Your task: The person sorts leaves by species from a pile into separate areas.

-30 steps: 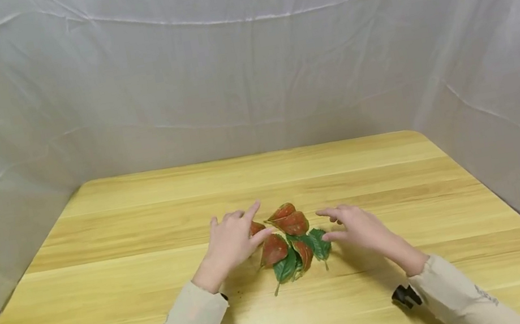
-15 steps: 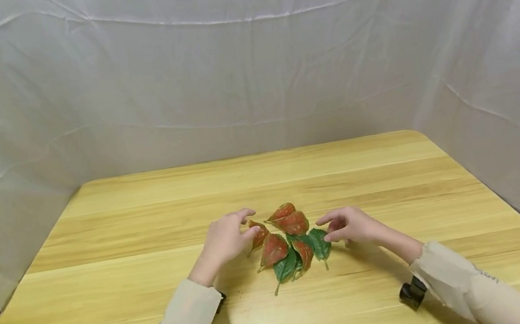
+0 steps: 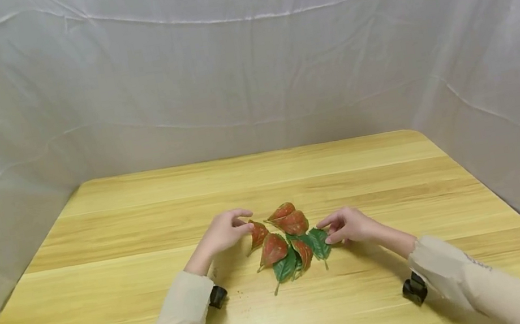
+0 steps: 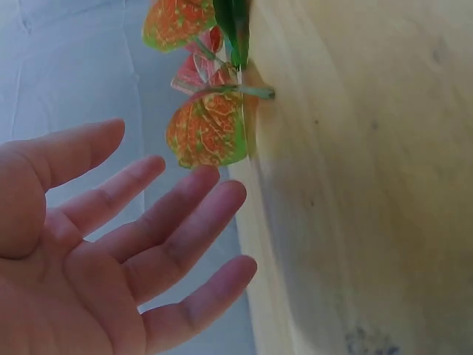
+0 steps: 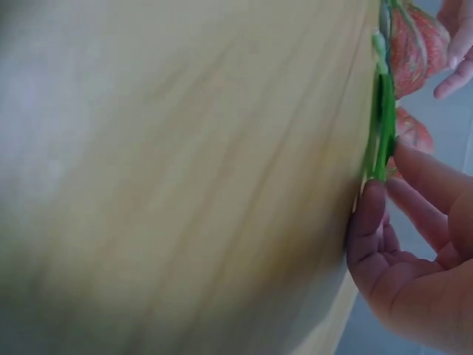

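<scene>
Several red leaves with green-yellow edges and several green leaves lie in a loose cluster mid-table. My left hand (image 3: 222, 231) hovers beside the leftmost red leaf (image 3: 258, 233). Its fingers are relaxed and apart; the left wrist view shows the bare palm, with a red-and-green leaf (image 4: 207, 129) just beyond the fingertips. At the right of the cluster, my right hand (image 3: 350, 225) has its thumb and fingers curled at the edge of a green leaf (image 3: 319, 242). From the right wrist, the fingertips meet the end of that leaf (image 5: 384, 126) from both sides, pinching it.
The leaves lie on a wood-grain table (image 3: 148, 232), with more red leaves (image 3: 273, 249) and another green leaf (image 3: 285, 265) within the cluster. A pale sheet (image 3: 247, 84) hangs around the back and sides. Both wrists carry small black devices.
My left hand has drawn back leftward from over the cluster, uncovering the leftmost red leaf. My right-hand fingers have curled in at the green leaf's edge. The leaves look unmoved.
</scene>
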A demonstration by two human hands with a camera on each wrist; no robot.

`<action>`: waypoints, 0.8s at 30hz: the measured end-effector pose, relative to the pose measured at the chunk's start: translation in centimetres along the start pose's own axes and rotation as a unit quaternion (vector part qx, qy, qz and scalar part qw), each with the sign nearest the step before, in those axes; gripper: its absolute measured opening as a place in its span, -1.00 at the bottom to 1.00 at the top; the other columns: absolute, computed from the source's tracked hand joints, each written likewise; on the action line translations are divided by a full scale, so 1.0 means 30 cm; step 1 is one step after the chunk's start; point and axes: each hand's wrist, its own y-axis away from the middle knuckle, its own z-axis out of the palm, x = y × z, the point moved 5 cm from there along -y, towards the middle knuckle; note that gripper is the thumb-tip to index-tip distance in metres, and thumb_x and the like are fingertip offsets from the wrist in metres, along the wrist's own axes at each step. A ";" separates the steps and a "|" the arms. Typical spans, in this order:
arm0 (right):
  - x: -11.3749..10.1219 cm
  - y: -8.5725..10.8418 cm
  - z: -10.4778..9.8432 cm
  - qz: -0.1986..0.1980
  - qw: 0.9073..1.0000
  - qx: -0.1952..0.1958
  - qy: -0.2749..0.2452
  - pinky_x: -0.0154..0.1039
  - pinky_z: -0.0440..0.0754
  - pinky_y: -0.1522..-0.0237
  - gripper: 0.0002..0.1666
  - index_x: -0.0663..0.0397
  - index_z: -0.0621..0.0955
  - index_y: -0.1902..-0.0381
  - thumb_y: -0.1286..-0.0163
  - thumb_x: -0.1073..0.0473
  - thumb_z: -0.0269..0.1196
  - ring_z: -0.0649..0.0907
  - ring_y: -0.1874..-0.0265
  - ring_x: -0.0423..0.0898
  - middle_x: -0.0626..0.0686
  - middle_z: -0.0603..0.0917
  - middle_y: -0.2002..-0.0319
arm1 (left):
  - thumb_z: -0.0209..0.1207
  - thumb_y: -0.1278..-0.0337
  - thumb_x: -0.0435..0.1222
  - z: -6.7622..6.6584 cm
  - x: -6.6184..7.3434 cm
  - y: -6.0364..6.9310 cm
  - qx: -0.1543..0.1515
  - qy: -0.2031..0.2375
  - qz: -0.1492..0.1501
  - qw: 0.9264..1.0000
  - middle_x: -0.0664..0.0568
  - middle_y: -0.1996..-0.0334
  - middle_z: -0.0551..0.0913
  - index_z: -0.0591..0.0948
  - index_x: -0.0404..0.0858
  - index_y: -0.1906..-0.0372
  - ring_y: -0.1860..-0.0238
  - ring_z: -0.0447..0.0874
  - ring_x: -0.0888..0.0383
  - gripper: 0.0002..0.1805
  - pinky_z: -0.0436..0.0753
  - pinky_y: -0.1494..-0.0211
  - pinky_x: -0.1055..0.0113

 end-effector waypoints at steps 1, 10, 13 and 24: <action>0.003 -0.002 -0.001 0.004 1.000 0.001 -0.001 -0.29 0.49 0.64 -0.55 0.45 0.53 0.08 -0.02 0.39 0.31 0.47 0.66 -0.17 0.02 0.58 0.58 | 0.09 -0.13 -0.35 0.000 -0.003 -0.002 -0.007 0.009 0.000 1.000 -0.15 0.23 0.60 0.46 -0.39 -0.07 0.18 0.56 0.00 -0.62 0.54 0.17 0.18; 0.016 -0.006 -0.001 0.008 1.000 -0.001 0.020 -0.31 0.45 0.70 -0.57 0.45 0.55 0.11 -0.01 0.39 0.33 0.43 0.74 -0.20 0.00 0.56 0.63 | 0.13 -0.08 -0.42 0.004 -0.021 -0.017 -0.064 0.080 -0.026 0.994 -0.17 0.21 0.59 0.45 -0.44 -0.07 0.25 0.58 -0.01 -0.59 0.52 0.12 0.13; 0.014 -0.005 0.000 0.004 1.000 -0.001 0.023 -0.30 0.45 0.70 -0.57 0.46 0.56 0.11 -0.01 0.40 0.32 0.42 0.75 -0.21 0.00 0.56 0.64 | 0.12 -0.08 -0.43 0.009 -0.022 -0.027 -0.071 0.090 -0.033 0.993 -0.18 0.21 0.59 0.45 -0.45 -0.07 0.27 0.59 -0.05 -0.60 0.53 0.15 0.15; 0.002 -0.008 0.005 0.006 1.000 0.003 0.029 -0.29 0.46 0.69 -0.57 0.46 0.56 0.12 0.00 0.40 0.33 0.43 0.75 -0.21 -0.01 0.56 0.65 | 0.12 -0.08 -0.42 0.006 -0.036 -0.045 -0.066 0.080 -0.063 0.993 -0.13 0.25 0.63 0.56 -0.46 0.09 0.39 0.60 0.03 -0.73 0.53 0.35 0.25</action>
